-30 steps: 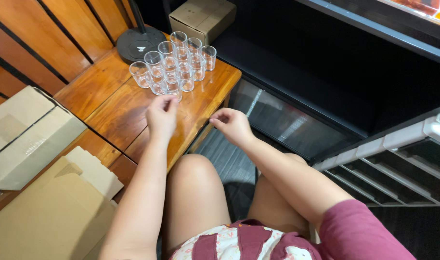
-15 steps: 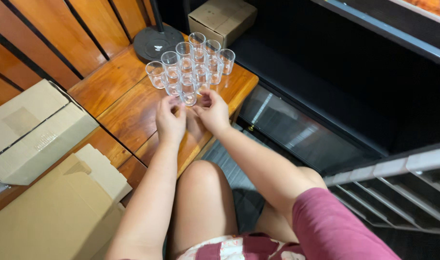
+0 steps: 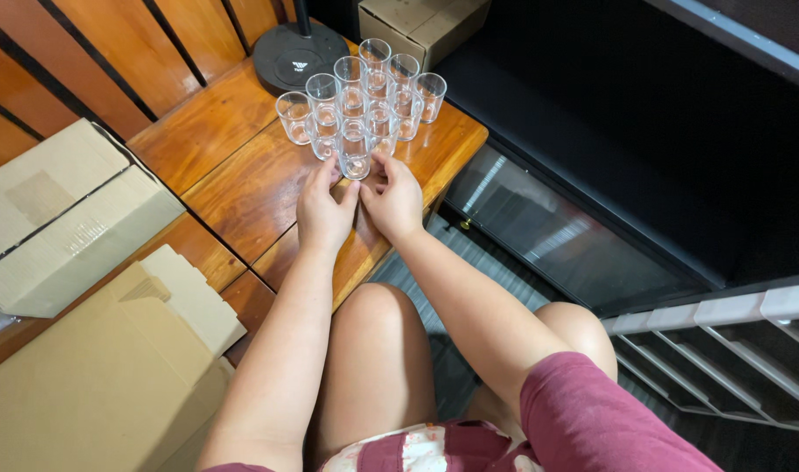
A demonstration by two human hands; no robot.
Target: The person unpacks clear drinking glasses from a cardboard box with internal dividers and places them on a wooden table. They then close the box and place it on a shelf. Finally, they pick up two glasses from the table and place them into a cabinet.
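Note:
Several small clear glasses [image 3: 364, 96] stand upright in a tight cluster on a wooden table [image 3: 242, 183]. The nearest glass [image 3: 355, 150] sits at the cluster's front tip. My left hand [image 3: 323, 212] and my right hand [image 3: 392, 197] rest side by side on the tabletop just behind that glass. The fingertips of both hands touch its base from either side. Neither hand has lifted anything.
A black round lamp base [image 3: 299, 52] stands behind the glasses. A closed cardboard box [image 3: 417, 22] sits at the far edge. Flattened and closed cardboard boxes [image 3: 67, 218] lie to the left. A dark glass-fronted cabinet [image 3: 548, 227] and a white rack [image 3: 732, 350] are on the right.
Both hands have come together at the front glass; a second ago the right hand hovered off the table edge. The view has shifted closer to the glasses.

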